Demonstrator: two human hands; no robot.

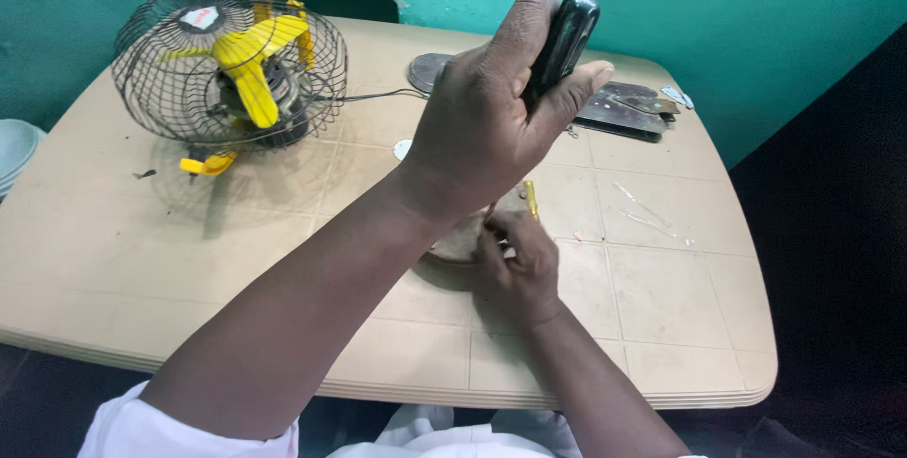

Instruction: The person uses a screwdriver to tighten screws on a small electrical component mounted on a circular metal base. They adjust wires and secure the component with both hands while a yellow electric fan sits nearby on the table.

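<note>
While I scan from the left edge, a pale dish rim pokes in at far left.
fan: small fan (pixel 230 66) with dark wire cage and yellow blades, on the far-left part of the table, tilted toward me, cord running right.
table: beige plastic table (pixel 142 250), tile-pattern top, against a green wall.
left hand: I see the left hand (pixel 482 122) raised mid-frame, arm crossing from the near left; fingers wrapped tight around a black handle (pixel 564 37), thumb pressed on its right side. Tool tip hidden behind the hand.
round part: tan disc-like piece (pixel 460 242) flat on the table, right under the left wrist, mostly covered.
right hand: right hand (pixel 518 264) low, just right of the disc, fingertips pressed onto its edge; a small yellow piece (pixel 532 198) pokes up just above the fingers, can't tell if it's pinched.
far right: dark flat plate (pixel 625 110) with bits on it, near the wall; grey disc (pixel 427 70) behind the left hand.
near right: clear scraps (pixel 647 212) on the tabletop.
</note>
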